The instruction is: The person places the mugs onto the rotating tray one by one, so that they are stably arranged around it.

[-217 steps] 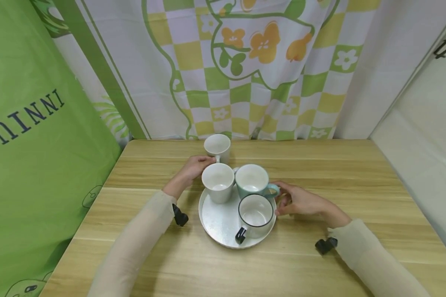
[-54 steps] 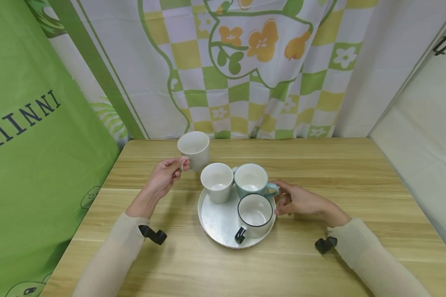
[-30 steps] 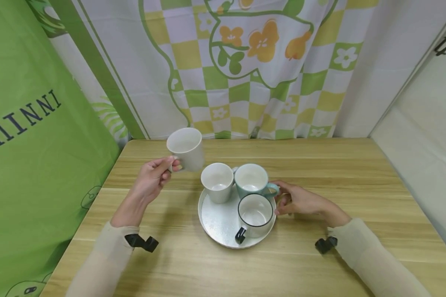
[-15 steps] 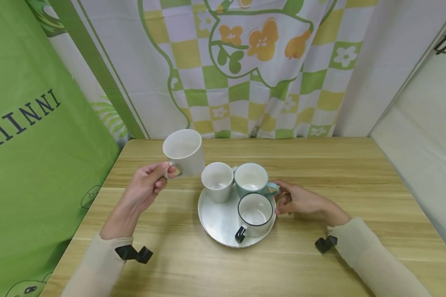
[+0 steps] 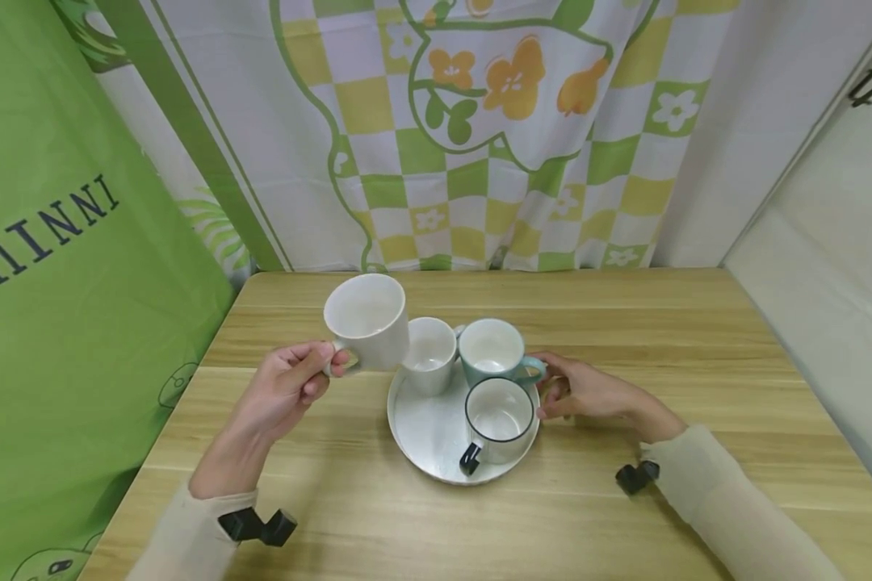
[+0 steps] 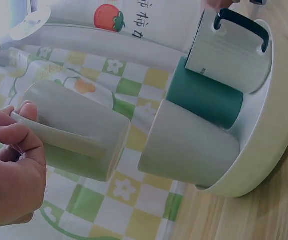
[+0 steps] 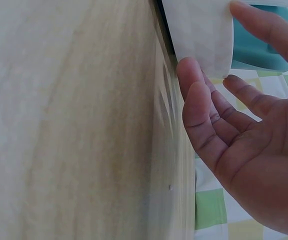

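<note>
My left hand [image 5: 287, 383] pinches the handle of a white mug [image 5: 371, 347], held upright above the table at the tray's left. The round white tray [image 5: 425, 436] carries three mugs. A second white mug [image 5: 432, 367] stands at its back left, partly hidden by the held one in the head view. To its right is the teal mug [image 5: 492, 349], handle pointing right. In front stands a white mug with a black rim and black handle [image 5: 500, 415]. My right hand [image 5: 589, 391] rests with loosely bent, spread fingers [image 7: 199, 105] against the tray's right side.
The wooden table [image 5: 661, 524] extends around the tray. A checked curtain [image 5: 465, 194] hangs at its back edge, a green cloth [image 5: 80, 323] on the left and a pale cloth [image 5: 836, 266] on the right. Black wrist cameras [image 5: 262, 526] sit at both cuffs.
The left hand took the white mug by its handle from behind the tray, swung it left, and has just moved it forward and slightly right. The right hand and tray have stayed put.
</note>
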Tool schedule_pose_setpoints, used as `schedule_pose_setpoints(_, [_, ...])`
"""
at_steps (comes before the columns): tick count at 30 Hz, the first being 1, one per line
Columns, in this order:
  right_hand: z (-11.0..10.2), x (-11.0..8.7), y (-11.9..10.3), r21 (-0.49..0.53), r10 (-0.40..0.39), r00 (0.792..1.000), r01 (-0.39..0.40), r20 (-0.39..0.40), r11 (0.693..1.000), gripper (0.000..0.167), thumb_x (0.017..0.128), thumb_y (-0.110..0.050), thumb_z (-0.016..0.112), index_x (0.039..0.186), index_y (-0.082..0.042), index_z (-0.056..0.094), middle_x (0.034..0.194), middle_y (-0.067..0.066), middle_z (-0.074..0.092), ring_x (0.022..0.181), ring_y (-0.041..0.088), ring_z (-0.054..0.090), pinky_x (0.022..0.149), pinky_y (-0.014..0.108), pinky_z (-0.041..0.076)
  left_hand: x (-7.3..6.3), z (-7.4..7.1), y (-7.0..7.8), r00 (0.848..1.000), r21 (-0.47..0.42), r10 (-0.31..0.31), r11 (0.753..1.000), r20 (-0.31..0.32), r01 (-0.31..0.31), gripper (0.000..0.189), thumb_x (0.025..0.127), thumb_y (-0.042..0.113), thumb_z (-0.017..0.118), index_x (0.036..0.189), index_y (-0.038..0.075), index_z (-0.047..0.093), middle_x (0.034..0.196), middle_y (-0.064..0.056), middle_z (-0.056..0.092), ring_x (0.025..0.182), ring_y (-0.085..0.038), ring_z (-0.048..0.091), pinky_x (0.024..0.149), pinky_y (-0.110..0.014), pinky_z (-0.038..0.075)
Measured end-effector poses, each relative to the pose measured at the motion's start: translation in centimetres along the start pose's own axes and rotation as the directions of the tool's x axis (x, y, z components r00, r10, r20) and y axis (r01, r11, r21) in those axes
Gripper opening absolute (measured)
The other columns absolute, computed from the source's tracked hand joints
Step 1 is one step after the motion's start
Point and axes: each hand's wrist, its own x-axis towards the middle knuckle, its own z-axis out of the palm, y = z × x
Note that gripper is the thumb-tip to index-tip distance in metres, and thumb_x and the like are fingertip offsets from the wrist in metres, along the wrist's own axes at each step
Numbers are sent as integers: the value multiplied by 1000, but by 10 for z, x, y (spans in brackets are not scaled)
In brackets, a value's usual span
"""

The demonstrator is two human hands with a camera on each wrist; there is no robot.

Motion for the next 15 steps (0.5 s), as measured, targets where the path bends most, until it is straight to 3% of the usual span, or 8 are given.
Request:
schedule_pose_setpoints(7, [0,0,1,-1,-3,1000,3,-3,1000,88,82,-18,82,152,-12,30,120,23,58,90,26,67,63,28,56,-11,6,-4,995,10,42,999,87,-43,27,105,15,52,91,16,74,83,10,70,56,3,44,53,-16,28])
schedule_pose_setpoints(15, [0,1,1,2,-13,1000,13,-7,1000,86,82,-17,82,151,-11,32,119,23,58,89,25,67,63,28,56,-20,13,-13,981,-4,49,999,189,-50,26,105,12,50,95,18,74,90,11,70,59,4,45,60,-12,36])
